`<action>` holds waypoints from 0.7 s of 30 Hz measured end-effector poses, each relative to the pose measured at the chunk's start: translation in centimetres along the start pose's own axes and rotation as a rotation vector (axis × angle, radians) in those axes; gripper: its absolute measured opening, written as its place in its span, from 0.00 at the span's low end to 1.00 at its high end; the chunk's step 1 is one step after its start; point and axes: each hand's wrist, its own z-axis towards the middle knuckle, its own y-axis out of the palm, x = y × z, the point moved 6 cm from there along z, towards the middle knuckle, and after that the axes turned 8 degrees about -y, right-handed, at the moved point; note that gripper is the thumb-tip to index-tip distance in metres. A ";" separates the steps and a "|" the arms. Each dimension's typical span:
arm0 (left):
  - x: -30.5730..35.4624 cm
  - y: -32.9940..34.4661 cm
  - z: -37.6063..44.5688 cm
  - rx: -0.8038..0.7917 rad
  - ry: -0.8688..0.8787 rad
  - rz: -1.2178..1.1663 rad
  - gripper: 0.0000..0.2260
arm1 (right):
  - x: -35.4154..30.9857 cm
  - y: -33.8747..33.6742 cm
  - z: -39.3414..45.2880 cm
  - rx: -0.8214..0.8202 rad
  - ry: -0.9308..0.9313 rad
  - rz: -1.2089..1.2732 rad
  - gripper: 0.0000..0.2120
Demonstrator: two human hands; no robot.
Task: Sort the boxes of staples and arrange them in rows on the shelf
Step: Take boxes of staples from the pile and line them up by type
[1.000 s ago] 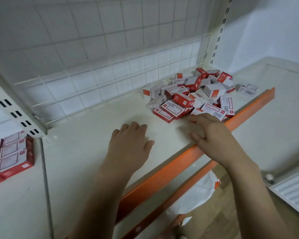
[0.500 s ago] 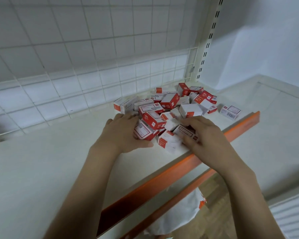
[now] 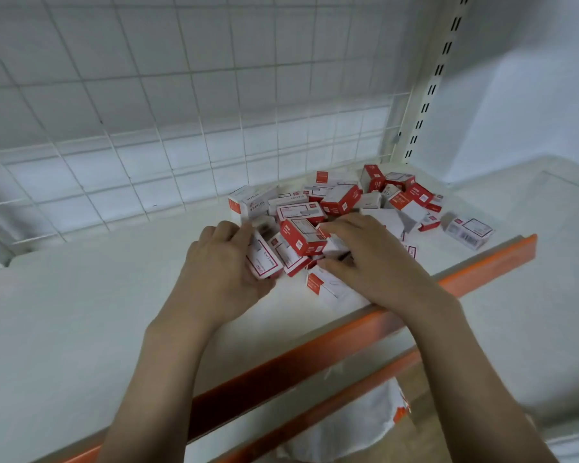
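A loose pile of staple boxes (image 3: 341,208) sits at the back right of the shelf (image 3: 97,312), against the wire grid panel (image 3: 181,128) and spreading forward to the orange shelf edge (image 3: 315,349). One stray box (image 3: 469,231) lies apart, to the right of the pile.

The left hand (image 3: 221,272) is at the pile's near left side, its fingers (image 3: 229,228) and thumb curled round an upright white box (image 3: 263,257). The right hand (image 3: 371,259) lies over the pile's front, fingers bent onto a white box (image 3: 336,245); whether it truly pinches that box or only presses it, I cannot tell.

The step in hand looks like gathering a first few boxes out of the heap. To do it well, take boxes of one kind only, turn them the same way up with the labels matching, and square them between both hands before carrying them off. The bare shelf left of the pile offers room for a row, started at the grid panel and built forward. Lifting rather than dragging should keep boxes near the orange edge from being knocked off.
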 end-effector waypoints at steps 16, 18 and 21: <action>-1.6 -0.7 -5.2 0.112 -0.130 -0.057 0.38 | 0.5 2.1 5.6 -0.406 -0.127 -0.025 0.34; -1.8 -1.0 -5.8 0.119 -0.152 -0.068 0.37 | 0.7 2.1 5.7 -0.361 -0.114 -0.007 0.31; -2.3 -1.6 -6.8 0.148 -0.174 -0.071 0.34 | 0.7 1.7 5.6 -0.269 -0.097 0.018 0.31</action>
